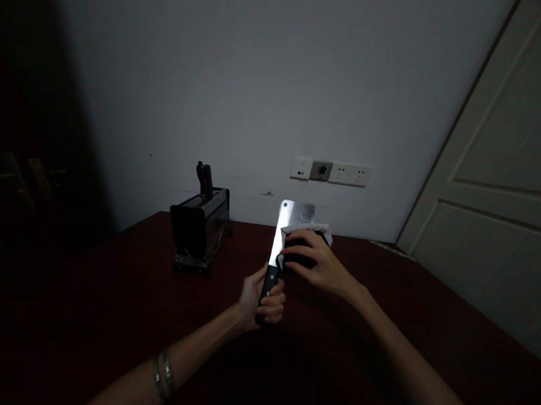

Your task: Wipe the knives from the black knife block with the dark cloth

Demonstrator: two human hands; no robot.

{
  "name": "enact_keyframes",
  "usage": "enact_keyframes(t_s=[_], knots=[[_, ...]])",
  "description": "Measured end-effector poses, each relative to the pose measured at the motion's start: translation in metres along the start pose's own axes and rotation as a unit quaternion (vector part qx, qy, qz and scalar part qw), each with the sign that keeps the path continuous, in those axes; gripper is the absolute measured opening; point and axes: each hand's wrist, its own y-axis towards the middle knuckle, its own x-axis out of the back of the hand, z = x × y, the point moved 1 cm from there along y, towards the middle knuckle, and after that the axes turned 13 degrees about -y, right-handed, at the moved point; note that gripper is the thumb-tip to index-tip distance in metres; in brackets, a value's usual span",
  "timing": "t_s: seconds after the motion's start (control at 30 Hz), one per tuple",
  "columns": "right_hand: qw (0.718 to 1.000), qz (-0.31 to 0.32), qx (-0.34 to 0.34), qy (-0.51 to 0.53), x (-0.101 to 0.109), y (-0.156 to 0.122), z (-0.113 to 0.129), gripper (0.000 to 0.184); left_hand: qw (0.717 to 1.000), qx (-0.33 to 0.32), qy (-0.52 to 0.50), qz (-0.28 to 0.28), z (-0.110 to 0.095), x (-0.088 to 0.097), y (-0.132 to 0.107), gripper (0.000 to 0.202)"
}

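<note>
My left hand point(251, 300) is wrapped around the black riveted handle of a cleaver point(278, 238), whose broad shiny blade points up and away from me. A black and white cloth point(300, 253) lies against the right part of the blade, covering its lower right area. My right hand point(318, 261) holds this cloth from the right, fingers spread across it and pressing it to the blade. The cloth hides the contact between fingertips and metal.
On the dark red table point(141, 292), a knife block point(205, 223) with black knife handles point(204, 180) sticking out stands to the left. Behind is a pale wall with sockets point(331, 171). A white door point(495, 198) is at the right; the far left is very dark.
</note>
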Motion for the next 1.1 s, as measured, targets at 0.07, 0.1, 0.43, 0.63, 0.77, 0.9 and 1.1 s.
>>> enact_keyframes(t_s=[0.07,0.1,0.43,0.63,0.77,0.9,1.1], knots=[[1.0,-0.003,0.003,-0.009,-0.002,0.002,-0.001,0.018,1.0,0.002,0.009,0.001,0.0,0.0,0.0,0.055],[1.0,-0.004,0.004,-0.015,-0.003,0.003,-0.001,0.017,1.0,0.002,0.014,0.0,0.0,0.001,0.0,0.056],[0.998,-0.011,-0.03,-0.061,-0.011,0.006,0.016,0.012,0.998,0.019,0.053,-0.009,0.003,0.008,0.003,0.055],[0.996,0.079,0.041,-0.016,0.008,0.012,0.006,0.012,0.999,0.042,0.024,0.0,0.006,0.002,0.002,0.056],[0.996,0.074,0.037,-0.036,0.007,0.015,0.01,0.012,0.999,0.037,0.027,0.005,0.005,0.001,0.001,0.056],[0.996,0.046,0.014,-0.072,0.0,0.016,0.016,0.014,0.999,0.026,0.036,-0.005,0.004,0.004,0.002,0.055],[0.994,0.084,0.047,-0.059,0.01,0.016,0.01,0.012,0.998,0.042,0.041,-0.01,0.0,-0.002,0.001,0.056]])
